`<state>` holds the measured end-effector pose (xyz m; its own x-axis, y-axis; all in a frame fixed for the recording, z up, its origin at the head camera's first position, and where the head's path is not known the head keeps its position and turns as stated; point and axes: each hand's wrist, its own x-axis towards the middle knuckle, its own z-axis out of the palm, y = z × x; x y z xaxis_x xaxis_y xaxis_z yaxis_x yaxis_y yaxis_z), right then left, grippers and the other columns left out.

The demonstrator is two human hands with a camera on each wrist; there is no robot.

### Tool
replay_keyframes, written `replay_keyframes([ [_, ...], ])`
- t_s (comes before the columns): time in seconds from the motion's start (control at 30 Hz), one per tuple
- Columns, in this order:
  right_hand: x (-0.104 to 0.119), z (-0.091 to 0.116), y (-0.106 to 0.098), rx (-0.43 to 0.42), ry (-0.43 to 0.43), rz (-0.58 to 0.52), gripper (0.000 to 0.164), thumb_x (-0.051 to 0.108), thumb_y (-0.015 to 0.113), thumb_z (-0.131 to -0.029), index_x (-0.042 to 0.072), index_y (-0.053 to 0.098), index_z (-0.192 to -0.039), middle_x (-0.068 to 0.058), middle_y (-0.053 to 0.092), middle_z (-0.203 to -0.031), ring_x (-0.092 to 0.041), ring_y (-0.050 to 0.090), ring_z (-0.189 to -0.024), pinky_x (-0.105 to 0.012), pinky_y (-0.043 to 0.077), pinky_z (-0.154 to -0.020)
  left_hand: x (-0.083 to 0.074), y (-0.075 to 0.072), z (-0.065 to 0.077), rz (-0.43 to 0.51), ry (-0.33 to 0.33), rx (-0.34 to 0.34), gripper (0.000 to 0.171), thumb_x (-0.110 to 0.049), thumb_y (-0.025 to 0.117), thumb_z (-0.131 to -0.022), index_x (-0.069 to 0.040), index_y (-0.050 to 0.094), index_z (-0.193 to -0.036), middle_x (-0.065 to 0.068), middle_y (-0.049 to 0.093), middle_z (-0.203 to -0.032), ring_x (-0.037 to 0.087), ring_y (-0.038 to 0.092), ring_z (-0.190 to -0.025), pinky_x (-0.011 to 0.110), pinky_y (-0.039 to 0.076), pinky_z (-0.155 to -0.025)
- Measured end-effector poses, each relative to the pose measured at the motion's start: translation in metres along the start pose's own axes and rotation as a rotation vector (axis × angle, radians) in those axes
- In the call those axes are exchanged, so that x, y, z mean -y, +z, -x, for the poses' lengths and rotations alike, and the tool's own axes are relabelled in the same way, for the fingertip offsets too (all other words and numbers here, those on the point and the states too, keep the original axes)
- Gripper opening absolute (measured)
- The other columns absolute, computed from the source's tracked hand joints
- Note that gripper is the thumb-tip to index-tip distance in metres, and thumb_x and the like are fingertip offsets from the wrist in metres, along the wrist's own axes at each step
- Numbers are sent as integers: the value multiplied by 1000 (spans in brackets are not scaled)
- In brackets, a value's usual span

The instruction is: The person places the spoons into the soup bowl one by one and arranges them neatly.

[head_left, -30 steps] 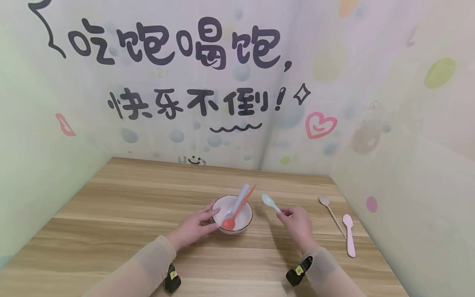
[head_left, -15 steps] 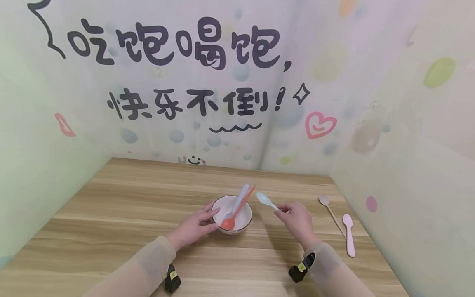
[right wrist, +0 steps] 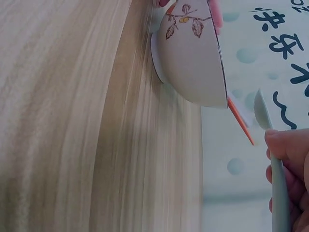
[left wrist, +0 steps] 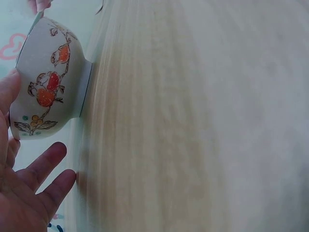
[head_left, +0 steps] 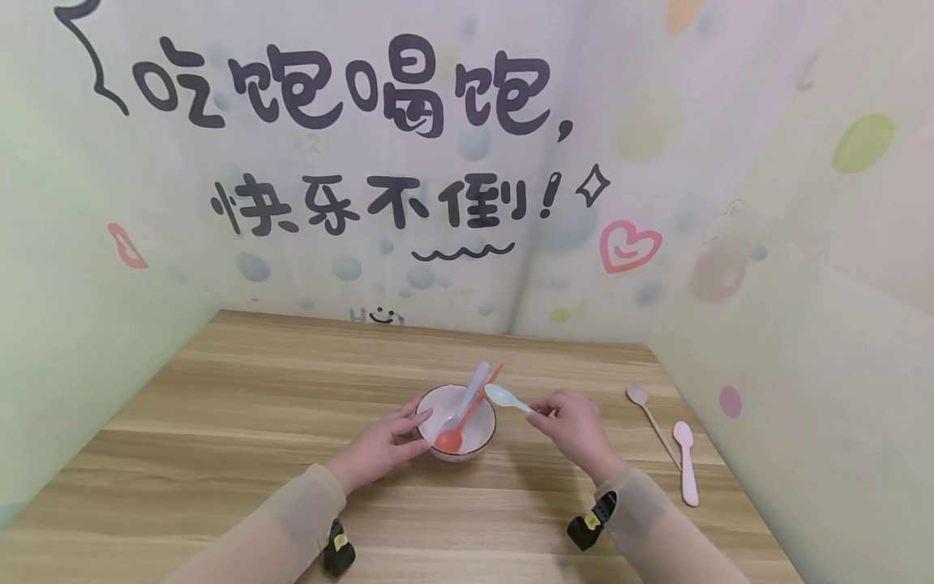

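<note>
Head view alone shows inside the bowl point(head_left: 443, 400).

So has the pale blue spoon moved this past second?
Yes, in the head view the pale blue spoon shifted left, away from the pink heart, toward the bowl.

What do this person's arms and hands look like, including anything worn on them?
The left hand and right hand are bare, without gloves. The left sleeve and right sleeve are long and pale beige, with a greyer patch near each cuff. A small black left wrist camera and matching right wrist camera each carry a yellow marking; a black strap shows on the right. No cables are visible.
</note>
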<state>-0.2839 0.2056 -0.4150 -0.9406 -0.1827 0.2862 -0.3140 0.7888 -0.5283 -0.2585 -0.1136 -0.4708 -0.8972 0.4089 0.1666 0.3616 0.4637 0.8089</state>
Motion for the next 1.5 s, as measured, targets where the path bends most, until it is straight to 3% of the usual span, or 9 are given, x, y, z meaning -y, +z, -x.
replay_keyframes([
  [0.33, 7, -3, 1, 93, -141, 36, 5, 24, 79, -80, 23, 77, -85, 17, 57, -75, -11, 51, -78, -33, 40, -73, 1, 1, 0, 8, 11, 1, 57, -31, 66, -92, -6, 49, -140, 16, 23, -157, 29, 54, -120, 40, 48, -95],
  [0.57, 12, -9, 2, 118, -274, 127, 6, 24, 80, -79, 24, 77, -84, 22, 55, -72, -6, 49, -72, -33, 37, -72, 2, 1, 0, 1, 5, -1, 57, -31, 66, -92, -8, 50, -140, 15, 23, -157, 27, 55, -118, 39, 48, -95],
  [0.9, 22, -19, -2, 203, -342, 218, 6, 26, 79, -79, 25, 77, -85, 22, 52, -71, -6, 47, -73, -35, 35, -74, 1, 2, 0, -3, 2, -4, 57, -33, 66, -91, -9, 50, -140, 14, 23, -157, 25, 58, -115, 38, 49, -93],
  [1.17, 30, -28, 2, 222, -465, 340, 8, 28, 80, -77, 28, 78, -85, 19, 51, -69, -8, 46, -70, -33, 38, -70, 0, 1, -1, -2, 6, 0, 57, -33, 65, -92, -7, 49, -140, 15, 24, -157, 27, 59, -113, 39, 49, -92],
  [1.5, 39, -36, 8, 290, -508, 407, 7, 31, 80, -77, 26, 78, -83, 17, 53, -73, -8, 45, -73, -33, 34, -74, -1, 0, 0, -14, -5, 4, 58, -33, 65, -92, -8, 49, -142, 14, 23, -157, 25, 58, -113, 36, 49, -92],
])
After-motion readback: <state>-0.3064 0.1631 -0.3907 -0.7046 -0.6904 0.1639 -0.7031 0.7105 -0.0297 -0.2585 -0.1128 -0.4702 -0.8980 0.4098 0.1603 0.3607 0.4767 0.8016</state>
